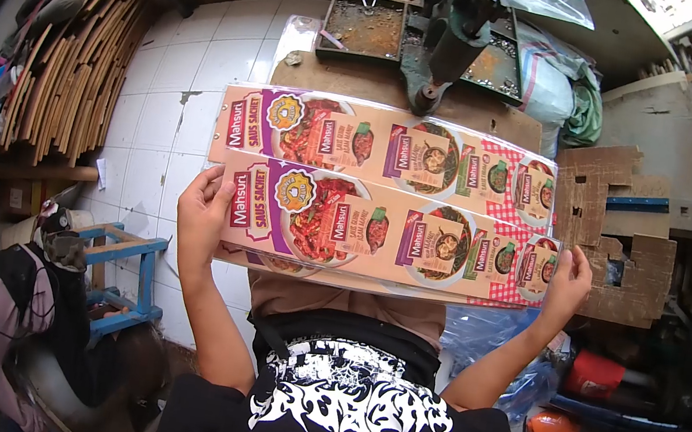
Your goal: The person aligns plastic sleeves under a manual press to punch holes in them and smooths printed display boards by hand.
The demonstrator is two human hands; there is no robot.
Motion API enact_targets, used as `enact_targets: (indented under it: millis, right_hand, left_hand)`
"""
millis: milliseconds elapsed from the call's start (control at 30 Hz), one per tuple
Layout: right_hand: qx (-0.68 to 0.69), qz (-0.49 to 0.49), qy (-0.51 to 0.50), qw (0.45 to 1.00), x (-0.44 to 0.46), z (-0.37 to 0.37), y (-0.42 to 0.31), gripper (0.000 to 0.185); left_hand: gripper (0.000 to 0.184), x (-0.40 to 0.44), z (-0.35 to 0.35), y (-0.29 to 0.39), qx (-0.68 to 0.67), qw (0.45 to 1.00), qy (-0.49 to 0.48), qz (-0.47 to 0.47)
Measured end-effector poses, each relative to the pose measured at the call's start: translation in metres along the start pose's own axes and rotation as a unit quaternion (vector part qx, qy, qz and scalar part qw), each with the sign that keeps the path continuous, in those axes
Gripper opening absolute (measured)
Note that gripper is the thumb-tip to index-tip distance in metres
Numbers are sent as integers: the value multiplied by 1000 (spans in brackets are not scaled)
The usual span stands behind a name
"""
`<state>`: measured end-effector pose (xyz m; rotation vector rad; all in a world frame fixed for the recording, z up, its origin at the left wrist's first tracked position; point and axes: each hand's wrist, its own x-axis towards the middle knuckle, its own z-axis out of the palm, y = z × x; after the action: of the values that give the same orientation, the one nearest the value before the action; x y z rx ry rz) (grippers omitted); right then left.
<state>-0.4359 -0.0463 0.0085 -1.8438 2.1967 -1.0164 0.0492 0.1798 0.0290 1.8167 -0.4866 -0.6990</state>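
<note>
Both my hands hold a long printed panel (388,232) with food pictures and "Mahsuri" labels, level above my lap. My left hand (205,210) grips its left end, thumb on the printed face. At the right end, my right hand (565,282) pinches the edge. Just beyond lies a similar printed panel (378,145), partly covered by the held one. More printed edges show below the held panel. A green metal machine (453,50) stands over the far panel, its lower tip close to that panel's far edge.
Metal trays (363,28) with small parts flank the machine. Cut brown boards (597,189) lie at the right, near a white sack (542,80). A blue frame (124,255) stands on the tiled floor at the left, below stacked brown sheets (75,63).
</note>
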Motion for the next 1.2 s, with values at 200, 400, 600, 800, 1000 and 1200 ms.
enact_targets:
  millis: [200, 400, 600, 800, 1000, 1200]
  right_hand:
    - [182, -126, -169, 960, 40, 27, -137, 20]
    - [147, -274, -226, 923, 108, 138, -185, 20]
    - [75, -332, -250, 906, 116, 175, -235, 18]
    - [-81, -318, -238, 914, 110, 174, -261, 20]
    - [-146, -371, -214, 892, 111, 188, -255, 23]
    - [155, -393, -283, 861, 95, 168, -245, 17]
  left_hand:
    - [40, 5, 7, -5, 8, 1000, 19, 0]
    - [37, 6, 10, -13, -31, 998, 50, 17]
    - [38, 9, 9, -18, -35, 998, 52, 13]
    - [39, 9, 7, -18, -46, 998, 37, 16]
    - [37, 10, 9, -18, -65, 997, 42, 26]
    - [39, 8, 8, -14, -55, 998, 37, 12]
